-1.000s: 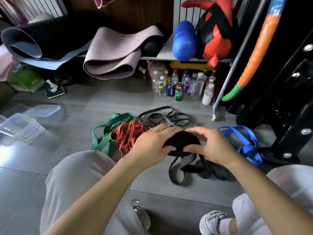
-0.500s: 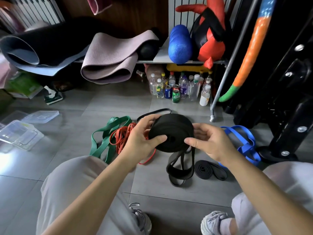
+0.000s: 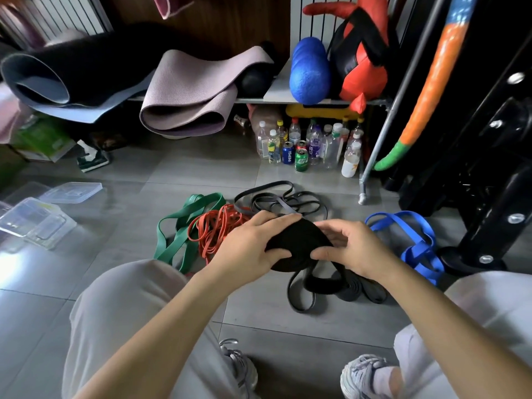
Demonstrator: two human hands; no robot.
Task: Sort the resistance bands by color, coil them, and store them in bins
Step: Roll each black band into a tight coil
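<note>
- Head view: left hand (image 3: pixel 253 246) grips the black coil (image 3: pixel 296 243) from its left, fingers curled over the top edge.
- Right hand (image 3: pixel 354 249) pinches the coil's right side, fingers curled.
- Loose tail (image 3: pixel 299 295) hangs below the coil to the floor.
- Orange bands (image 3: pixel 213 228) and green band (image 3: pixel 178 246): left of the coil.
- Blue band (image 3: pixel 417 246): right of the coil.
- Clear bins (image 3: pixel 34 223): far left of the coil, well apart.

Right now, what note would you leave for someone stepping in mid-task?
Left hand and right hand both grip a part-wound black coil; its loose tail hangs to the floor. Green band, orange bands, thin black bands and blue band lie uncoiled there. Clear bins sit far left, no bands inside. Left to do: finish this coil, coil the rest, bin all.
</note>
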